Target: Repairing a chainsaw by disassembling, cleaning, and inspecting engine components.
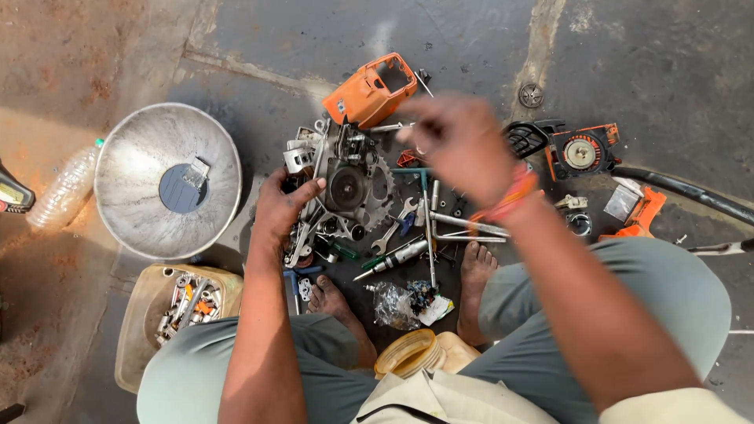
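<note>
We wear grey-green trousers [652, 298] covering both legs, knees at four and seven o'clock. Our feet [475, 271] are bare. Orange and red threads [510, 196] wrap the right wrist, just past centre toward three o'clock. Our forearms are bare, and a cream shirt [440, 396] edge shows at six o'clock.

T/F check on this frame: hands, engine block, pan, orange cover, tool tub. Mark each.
1. The left hand rests on the engine block. True.
2. The right hand grips a spanner. False: it is raised and blurred; no spanner shows in it.
3. The metal pan lies right of the engine block. False: it lies to the left.
4. The orange cover lies beyond the engine block. True.
5. The tool tub is empty. False: it holds sockets and bits.
</note>
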